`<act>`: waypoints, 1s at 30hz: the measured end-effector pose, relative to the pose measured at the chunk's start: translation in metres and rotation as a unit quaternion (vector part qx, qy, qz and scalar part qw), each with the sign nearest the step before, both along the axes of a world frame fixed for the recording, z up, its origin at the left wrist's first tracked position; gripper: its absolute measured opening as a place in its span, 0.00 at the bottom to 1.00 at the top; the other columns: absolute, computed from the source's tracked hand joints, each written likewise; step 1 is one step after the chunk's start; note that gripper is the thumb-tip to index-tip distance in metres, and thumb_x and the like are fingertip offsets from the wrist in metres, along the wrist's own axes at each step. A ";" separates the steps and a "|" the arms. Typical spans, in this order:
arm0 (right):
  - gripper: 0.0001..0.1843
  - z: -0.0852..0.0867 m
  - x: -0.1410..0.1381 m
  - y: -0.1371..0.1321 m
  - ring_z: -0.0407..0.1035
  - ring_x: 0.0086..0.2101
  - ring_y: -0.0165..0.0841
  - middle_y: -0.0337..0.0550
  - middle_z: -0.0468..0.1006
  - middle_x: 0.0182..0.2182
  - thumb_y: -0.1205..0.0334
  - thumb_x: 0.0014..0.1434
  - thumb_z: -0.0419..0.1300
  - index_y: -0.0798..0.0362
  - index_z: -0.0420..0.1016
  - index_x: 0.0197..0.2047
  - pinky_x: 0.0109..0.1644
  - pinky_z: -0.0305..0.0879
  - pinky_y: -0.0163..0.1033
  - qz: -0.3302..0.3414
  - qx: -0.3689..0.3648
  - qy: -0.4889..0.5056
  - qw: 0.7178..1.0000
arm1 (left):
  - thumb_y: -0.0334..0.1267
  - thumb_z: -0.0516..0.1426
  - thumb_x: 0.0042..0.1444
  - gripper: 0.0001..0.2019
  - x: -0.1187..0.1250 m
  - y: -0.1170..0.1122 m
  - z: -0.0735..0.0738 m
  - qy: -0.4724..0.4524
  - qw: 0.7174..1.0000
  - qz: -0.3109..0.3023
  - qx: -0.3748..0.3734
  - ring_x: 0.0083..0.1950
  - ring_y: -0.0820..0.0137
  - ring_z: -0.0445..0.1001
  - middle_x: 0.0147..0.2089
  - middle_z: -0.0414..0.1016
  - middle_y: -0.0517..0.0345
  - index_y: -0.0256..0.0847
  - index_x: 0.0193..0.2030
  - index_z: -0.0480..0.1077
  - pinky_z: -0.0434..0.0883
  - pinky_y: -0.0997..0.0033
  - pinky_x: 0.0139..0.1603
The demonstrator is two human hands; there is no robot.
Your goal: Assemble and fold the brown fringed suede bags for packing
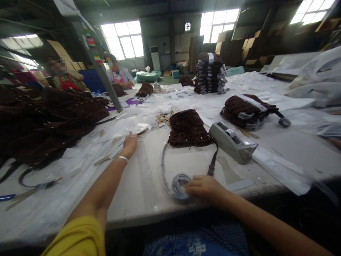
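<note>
A dark brown fringed bag lies on the white table in front of me. Its strap loops toward me, and one length is wrapped in clear plastic and wound into a coil. My right hand is closed on the right side of that coil, near the table's front edge. Reaching out to the left, my left hand has its fingers together at the edge of a thin white sheet in a loose pile. Part of its grip is hidden. A grey tape dispenser stands right of the bag.
Brown bags are heaped at left, with scissors nearby. A wrapped brown bundle lies right and a tall bag stack stands behind. A metal post rises at left. Two people sit across the table.
</note>
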State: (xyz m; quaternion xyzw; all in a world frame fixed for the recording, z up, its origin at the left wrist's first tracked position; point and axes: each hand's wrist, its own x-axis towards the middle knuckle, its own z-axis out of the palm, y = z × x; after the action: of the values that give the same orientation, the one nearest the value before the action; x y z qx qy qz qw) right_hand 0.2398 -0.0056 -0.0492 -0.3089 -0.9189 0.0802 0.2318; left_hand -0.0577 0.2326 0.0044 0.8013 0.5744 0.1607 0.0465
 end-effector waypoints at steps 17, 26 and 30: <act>0.09 0.015 0.002 0.016 0.68 0.35 0.34 0.42 0.80 0.39 0.68 0.66 0.56 0.52 0.78 0.44 0.37 0.62 0.39 0.066 0.002 -0.136 0.989 | 0.34 0.53 0.66 0.13 0.036 -0.212 -0.060 -0.079 0.928 -0.350 0.099 0.48 0.66 0.77 0.51 0.77 0.51 0.42 0.56 0.70 0.76 0.65 0.47; 0.07 0.029 0.000 0.020 0.70 0.39 0.34 0.38 0.80 0.39 0.66 0.67 0.57 0.50 0.77 0.42 0.39 0.62 0.39 0.072 -0.001 -0.185 0.980 | 0.33 0.55 0.65 0.07 0.046 -0.184 -0.032 0.087 0.897 -0.425 0.089 0.45 0.68 0.73 0.54 0.75 0.59 0.45 0.46 0.73 0.73 0.67 0.44; 0.08 0.033 -0.014 -0.002 0.71 0.36 0.37 0.42 0.80 0.38 0.63 0.61 0.65 0.53 0.76 0.44 0.38 0.62 0.40 -0.089 -0.021 -0.179 0.980 | 0.32 0.56 0.64 0.04 0.059 -0.199 -0.038 0.094 0.913 -0.385 0.094 0.43 0.65 0.71 0.44 0.76 0.56 0.40 0.43 0.72 0.71 0.65 0.44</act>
State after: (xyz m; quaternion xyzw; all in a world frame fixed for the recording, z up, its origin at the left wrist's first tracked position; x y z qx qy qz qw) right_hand 0.2258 -0.0075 -0.0164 -0.4036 -0.9125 0.0222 0.0628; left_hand 0.0018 0.0340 -0.0339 0.9724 0.2056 0.1075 -0.0251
